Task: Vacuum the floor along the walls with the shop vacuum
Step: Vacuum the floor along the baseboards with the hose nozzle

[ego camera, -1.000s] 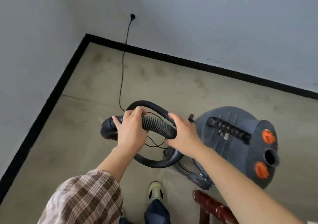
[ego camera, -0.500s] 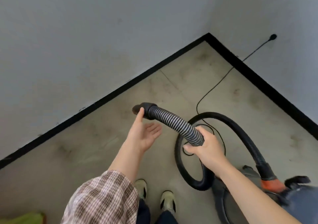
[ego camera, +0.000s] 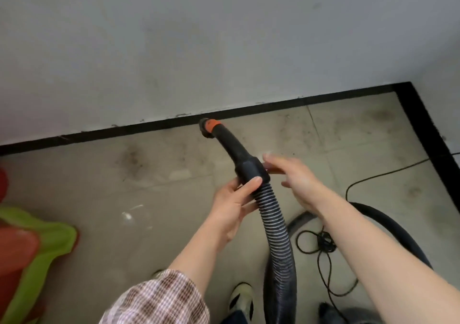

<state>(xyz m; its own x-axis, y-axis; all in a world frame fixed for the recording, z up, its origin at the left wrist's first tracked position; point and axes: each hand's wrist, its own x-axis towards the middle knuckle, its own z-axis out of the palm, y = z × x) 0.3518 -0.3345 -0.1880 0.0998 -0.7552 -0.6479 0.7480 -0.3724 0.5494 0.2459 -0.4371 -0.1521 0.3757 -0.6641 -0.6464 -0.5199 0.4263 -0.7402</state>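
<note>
**A:** Hose (ego camera: 273,219) is held up off the floor (ego camera: 149,186), with its nozzle (ego camera: 210,125) pointing at the baseboard (ego camera: 149,129). The left hand (ego camera: 236,204) is wrapped round it just under the cuff (ego camera: 251,169), I'd guess to steer the tip along the wall (ego camera: 174,49).

**B:** And the right hand (ego camera: 296,181)?

**A:** Blurry, but the fingers are spread loose beside the cuff, gripping nothing. Half a second back it was the one holding and the left was open, so they've swapped.

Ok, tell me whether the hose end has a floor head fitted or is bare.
Bare: the hose end stops at its orange collar with nothing attached.
</note>
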